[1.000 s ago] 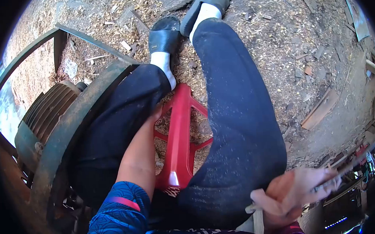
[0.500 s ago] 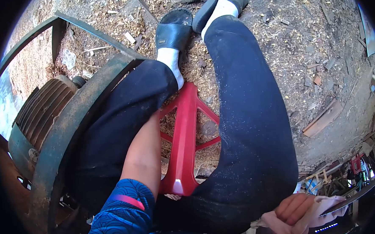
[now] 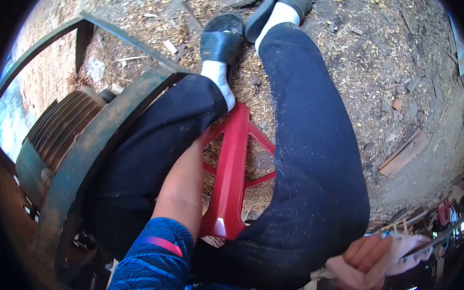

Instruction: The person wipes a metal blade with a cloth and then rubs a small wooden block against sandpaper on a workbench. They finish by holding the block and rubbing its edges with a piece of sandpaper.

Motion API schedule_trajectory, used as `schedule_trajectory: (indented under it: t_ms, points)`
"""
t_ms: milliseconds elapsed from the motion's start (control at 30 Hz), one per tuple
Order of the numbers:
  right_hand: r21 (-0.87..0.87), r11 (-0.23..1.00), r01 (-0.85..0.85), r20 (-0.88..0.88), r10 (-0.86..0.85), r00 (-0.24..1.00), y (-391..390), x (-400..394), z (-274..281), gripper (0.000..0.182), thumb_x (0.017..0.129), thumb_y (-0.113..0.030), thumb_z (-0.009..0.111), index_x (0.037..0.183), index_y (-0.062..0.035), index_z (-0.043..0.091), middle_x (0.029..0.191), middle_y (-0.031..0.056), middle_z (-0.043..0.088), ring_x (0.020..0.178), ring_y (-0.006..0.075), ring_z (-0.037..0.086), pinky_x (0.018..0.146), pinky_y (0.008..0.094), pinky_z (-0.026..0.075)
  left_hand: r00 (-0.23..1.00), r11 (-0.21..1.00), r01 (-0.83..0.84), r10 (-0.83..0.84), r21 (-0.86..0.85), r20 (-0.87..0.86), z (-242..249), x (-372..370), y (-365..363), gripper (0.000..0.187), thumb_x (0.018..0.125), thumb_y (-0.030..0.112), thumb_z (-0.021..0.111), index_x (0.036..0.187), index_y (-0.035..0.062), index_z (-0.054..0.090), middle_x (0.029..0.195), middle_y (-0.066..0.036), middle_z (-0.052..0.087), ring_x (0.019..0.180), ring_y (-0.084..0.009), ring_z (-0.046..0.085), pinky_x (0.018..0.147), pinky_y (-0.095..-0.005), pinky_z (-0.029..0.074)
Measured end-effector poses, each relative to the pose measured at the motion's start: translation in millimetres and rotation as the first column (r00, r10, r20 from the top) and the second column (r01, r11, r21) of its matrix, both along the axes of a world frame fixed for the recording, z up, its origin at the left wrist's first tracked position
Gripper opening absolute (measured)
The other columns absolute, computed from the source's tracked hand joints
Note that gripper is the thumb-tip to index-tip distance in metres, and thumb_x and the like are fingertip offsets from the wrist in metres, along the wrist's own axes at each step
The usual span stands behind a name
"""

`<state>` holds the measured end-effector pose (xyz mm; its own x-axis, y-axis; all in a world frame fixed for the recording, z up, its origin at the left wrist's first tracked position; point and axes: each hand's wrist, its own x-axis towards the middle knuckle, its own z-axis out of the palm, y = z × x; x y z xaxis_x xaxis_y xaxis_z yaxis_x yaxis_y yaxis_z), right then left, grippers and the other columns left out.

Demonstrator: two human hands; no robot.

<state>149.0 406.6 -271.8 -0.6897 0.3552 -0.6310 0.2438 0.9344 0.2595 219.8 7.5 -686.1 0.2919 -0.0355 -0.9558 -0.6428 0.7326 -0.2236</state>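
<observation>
My right hand (image 3: 364, 253), at the lower right, has its fingers curled round a pale pink cloth (image 3: 354, 276); part of the cloth hangs over a thin dark edge beside it. My left forearm reaches down past my left knee, and the hand itself is hidden behind the dark trouser leg (image 3: 158, 133). Between my legs stands a red plastic stool (image 3: 229, 171) with slanted struts. A blue patterned sleeve (image 3: 149, 265) covers my upper left arm.
A rusty green metal frame (image 3: 100, 125) with a ribbed motor (image 3: 66, 127) stands at the left. Wood chips and scraps cover the ground, with a wooden board (image 3: 403, 153) at the right. Clutter lies at the lower right. Both feet wear black slides (image 3: 220, 45).
The view has shifted slightly, so the scene sits a little further right. My right hand still grips the cloth, which has moved slightly. My left forearm keeps nearly the same pose.
</observation>
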Motion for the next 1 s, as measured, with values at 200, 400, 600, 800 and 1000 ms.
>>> schedule_trajectory:
  t_ms: [200, 400, 600, 800, 1000]
  points:
    - [-0.473, 0.810, -0.347, -0.728, -0.137, 0.672, -4, -53, -60, 0.076, 0.093, -0.059, 0.060, 0.150, -0.0115, 0.040, 0.148, 0.0284, 0.035, 0.135, 0.0595, 0.031, 0.113, 0.0733, 0.018, 0.996, 1.000, -0.019, 0.018, -0.012, -0.089, 58, -30, 8, 0.039, 0.082, 0.022, 0.073, 0.112, -0.0037, 0.069, 0.100, -0.016, 0.069, 0.091, -0.0230, 0.066, 0.084, -0.0376, 0.052]
    - [-0.972, -0.207, -0.114, 0.135, -0.882, 0.452, -34, -71, -59, 0.032, 0.103, -0.011, 0.040, 0.128, 0.0075, 0.047, 0.120, 0.0125, 0.058, 0.112, 0.0172, 0.056, 0.096, 0.0314, 0.042, 0.836, 0.934, 0.040, -0.225, -0.354, -0.500, 175, -103, 55, 0.024, 0.080, 0.011, 0.069, 0.099, -0.0002, 0.075, 0.108, -0.025, 0.072, 0.103, -0.0360, 0.071, 0.090, -0.0437, 0.056]
    - [-0.933, -0.298, -0.201, 0.202, -0.896, 0.395, -41, -74, -75, 0.033, 0.105, -0.015, 0.045, 0.133, 0.0019, 0.051, 0.124, 0.0087, 0.060, 0.114, 0.0159, 0.057, 0.100, 0.0306, 0.042, 0.438, 0.978, 0.032, -0.197, -0.204, -0.877, 252, -93, 88, 0.042, 0.086, 0.014, 0.067, 0.119, 0.0005, 0.044, 0.094, -0.028, 0.070, 0.088, -0.0442, 0.070, 0.078, -0.0541, 0.056]
    - [-0.922, -0.378, -0.081, 0.319, -0.863, 0.391, -17, -74, -114, 0.037, 0.094, -0.008, 0.051, 0.130, 0.0004, 0.054, 0.119, 0.0068, 0.062, 0.106, 0.0167, 0.060, 0.093, 0.0299, 0.045, 0.064, 0.991, 0.111, 0.063, 0.070, -0.996, 389, -70, 94, 0.020, 0.096, 0.024, 0.059, 0.100, 0.0038, 0.061, 0.085, -0.020, 0.071, 0.083, -0.0424, 0.069, 0.073, -0.0509, 0.054]
    - [-0.870, 0.021, -0.493, -0.347, -0.736, 0.581, -63, -88, 18, 0.033, 0.096, -0.004, 0.056, 0.128, 0.0015, 0.054, 0.112, 0.0033, 0.062, 0.099, 0.0122, 0.059, 0.088, 0.0277, 0.046, -0.110, 0.983, 0.148, 0.122, 0.105, -0.986, 468, -4, 35, 0.033, 0.104, 0.033, 0.047, 0.095, 0.0048, 0.062, 0.078, -0.020, 0.069, 0.073, -0.0414, 0.067, 0.068, -0.0489, 0.053]
